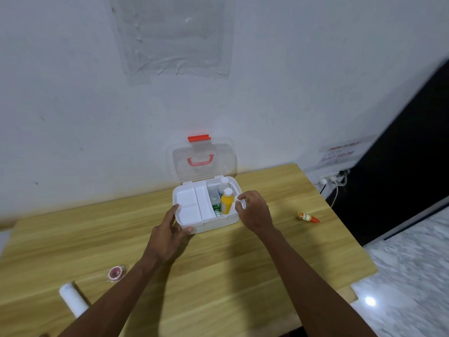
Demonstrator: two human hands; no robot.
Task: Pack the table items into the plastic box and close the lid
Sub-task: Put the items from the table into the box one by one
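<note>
Wooden table (pixel 218 276), light grain, set against a wall. On it: white plastic box (pixel 213 223), lid open, near the far edge; small orange-capped bottle (pixel 307 217) right of box; pink tape roll (pixel 116 273) and white roll (pixel 73 299) near-left of box.

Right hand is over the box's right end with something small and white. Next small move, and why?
Probably lower and release the small white item into the right compartment beside the yellow bottle. The right hand pinches it above that open space, the left hand steadies the box, and the lid stands open.
</note>
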